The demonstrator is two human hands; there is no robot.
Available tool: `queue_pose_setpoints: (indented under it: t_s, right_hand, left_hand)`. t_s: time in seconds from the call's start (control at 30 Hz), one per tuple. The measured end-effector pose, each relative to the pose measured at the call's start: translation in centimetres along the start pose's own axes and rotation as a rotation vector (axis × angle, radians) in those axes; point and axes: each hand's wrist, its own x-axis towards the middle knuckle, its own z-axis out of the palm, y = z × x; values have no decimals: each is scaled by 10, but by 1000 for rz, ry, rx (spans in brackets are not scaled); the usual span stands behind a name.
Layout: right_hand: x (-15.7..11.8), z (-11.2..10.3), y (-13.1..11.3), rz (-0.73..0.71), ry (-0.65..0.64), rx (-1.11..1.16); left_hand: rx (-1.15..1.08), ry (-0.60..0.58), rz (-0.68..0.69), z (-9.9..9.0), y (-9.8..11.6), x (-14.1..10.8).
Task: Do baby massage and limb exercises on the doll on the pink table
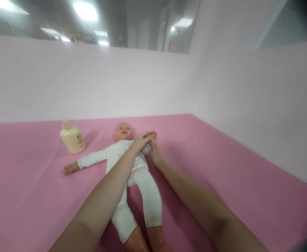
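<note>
A baby doll with a white cloth body lies on its back on a pink surface. My left hand reaches across its chest and is closed around the doll's hand on the right side. From the right, my right hand is closed on the same doll hand, its fingertips touching my left hand's fingers. The doll's other arm stretches out to the left, untouched. My left forearm covers part of the doll's torso.
A pale yellow pump bottle stands left of the doll's head, slightly tilted in view. White walls border the pink surface at the back and right. A window with light reflections is above the back wall.
</note>
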Motion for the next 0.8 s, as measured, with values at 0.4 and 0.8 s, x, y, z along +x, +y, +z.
queue_pose_setpoints:
  t_s: [0.4,0.8]
  right_hand:
    - [-14,3,-22,-10,-19,-87]
    - [-17,4,-28,-88,-8,-109]
  left_hand:
    - [101,2,52,-5,0,4]
    - [152,15,77,-2,3,0]
